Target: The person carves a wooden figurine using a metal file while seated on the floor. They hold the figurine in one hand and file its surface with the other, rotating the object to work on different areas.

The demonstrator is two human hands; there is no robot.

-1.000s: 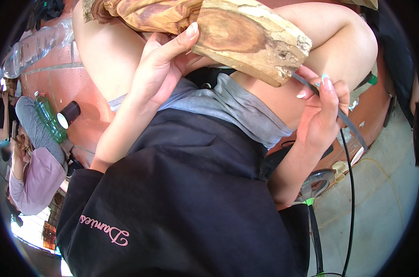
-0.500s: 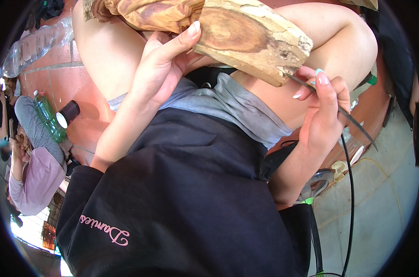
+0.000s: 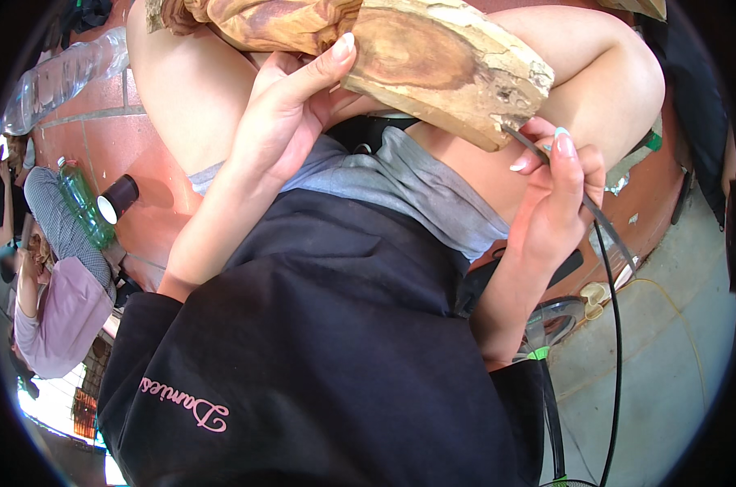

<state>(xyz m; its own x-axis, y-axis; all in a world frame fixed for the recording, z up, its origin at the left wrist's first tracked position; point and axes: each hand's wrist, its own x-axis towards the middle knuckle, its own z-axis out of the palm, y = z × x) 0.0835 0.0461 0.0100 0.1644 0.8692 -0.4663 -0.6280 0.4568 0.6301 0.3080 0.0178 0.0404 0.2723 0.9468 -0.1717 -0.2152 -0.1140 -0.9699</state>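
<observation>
A carved wood piece lies across my lap at the top of the view. Its left part has smooth, wavy carved folds; its right end is a flat block with a dark oval grain and rough edges. My left hand is closed on its near edge, thumb on top and the other fingers mostly hidden beneath. In my right hand a thin dark metal tool with a tapered tail is pinched between thumb and fingers. The tool's front end meets the block's right near corner; its very tip cannot be made out.
Left on the red tiles are a green plastic bottle, a dark cup and a large clear bottle. Another person sits at far left. A black cable and a small fan are at right.
My right hand has moved slightly left, and the tool's tail has swung left and a little down with it. The wood has shifted slightly right; my left hand keeps its grip.
</observation>
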